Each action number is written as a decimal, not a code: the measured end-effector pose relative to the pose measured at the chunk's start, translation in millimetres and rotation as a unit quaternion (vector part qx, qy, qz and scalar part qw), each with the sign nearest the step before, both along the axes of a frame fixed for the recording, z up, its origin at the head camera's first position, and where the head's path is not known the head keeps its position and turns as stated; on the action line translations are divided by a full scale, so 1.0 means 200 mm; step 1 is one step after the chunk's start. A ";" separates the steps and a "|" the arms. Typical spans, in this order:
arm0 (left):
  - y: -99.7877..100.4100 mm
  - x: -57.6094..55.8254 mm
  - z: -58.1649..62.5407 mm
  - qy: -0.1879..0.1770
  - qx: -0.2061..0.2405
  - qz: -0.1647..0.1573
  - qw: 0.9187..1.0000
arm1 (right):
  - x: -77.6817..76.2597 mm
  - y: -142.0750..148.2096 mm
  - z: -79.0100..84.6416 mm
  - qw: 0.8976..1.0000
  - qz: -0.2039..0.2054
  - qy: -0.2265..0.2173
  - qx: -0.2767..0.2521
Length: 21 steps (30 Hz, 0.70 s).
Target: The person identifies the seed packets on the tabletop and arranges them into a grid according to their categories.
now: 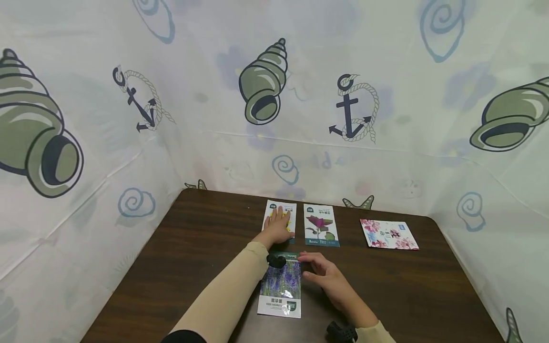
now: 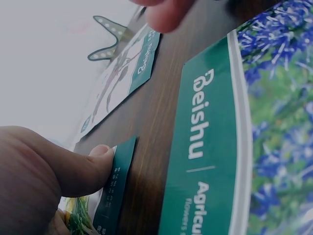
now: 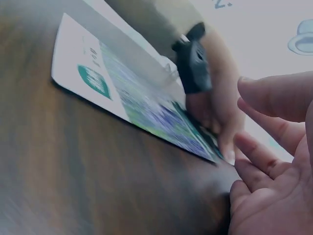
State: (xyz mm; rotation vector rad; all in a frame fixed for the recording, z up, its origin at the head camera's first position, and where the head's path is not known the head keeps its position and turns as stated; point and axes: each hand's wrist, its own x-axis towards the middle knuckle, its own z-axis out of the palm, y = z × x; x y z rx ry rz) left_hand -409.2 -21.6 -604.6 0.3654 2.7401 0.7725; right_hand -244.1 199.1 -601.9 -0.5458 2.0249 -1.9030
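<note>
My left hand [image 1: 277, 228] rests with spread fingers on a white seed packet [image 1: 292, 209] with a yellow flower picture. In the left wrist view, its thumb lies against that packet's dark green strip [image 2: 113, 205]. Nearer to me is a purple-flower seed packet [image 1: 282, 283], its print upside down in the head view and its top partly hidden by my left wrist. My right hand [image 1: 323, 276] is beside that packet's upper right edge, fingers relaxed and bent, gripping nothing. To the right of my left hand lies a packet with a magenta flower [image 1: 320, 225].
A white packet with pink blossoms [image 1: 389, 234] lies at the table's right. The dark wooden table [image 1: 193, 238] meets a printed cloth backdrop [image 1: 206, 105] behind and at both sides. Small black cameras [image 1: 276, 261] are strapped to both wrists.
</note>
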 end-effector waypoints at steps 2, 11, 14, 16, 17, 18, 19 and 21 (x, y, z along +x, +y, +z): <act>0.00 0.01 0.00 0.000 -0.003 0.001 1.000 | -0.01 0.03 0.00 1.000 -0.019 0.008 0.003; 0.01 0.00 -0.01 0.004 -0.003 -0.006 1.000 | -0.10 0.25 0.10 0.991 -0.122 0.038 0.048; 0.01 -0.01 -0.01 0.005 -0.005 -0.006 1.000 | -0.14 0.32 0.11 0.982 -0.159 0.053 0.093; 0.01 -0.01 -0.01 0.005 -0.004 -0.006 1.000 | -0.16 0.36 0.11 0.976 -0.177 0.062 0.112; 0.01 -0.01 -0.01 0.005 -0.002 -0.005 1.000 | -0.18 0.38 0.11 0.973 -0.185 0.064 0.120; 0.01 0.00 -0.01 0.004 -0.002 -0.005 1.000 | -0.19 0.40 0.11 0.972 -0.190 0.065 0.123; 0.00 0.00 -0.01 0.003 -0.001 -0.004 1.000 | -0.20 0.42 0.10 0.971 -0.194 0.067 0.123; 0.00 0.00 -0.01 0.003 0.002 -0.002 1.000 | -0.21 0.45 0.10 0.968 -0.203 0.069 0.128</act>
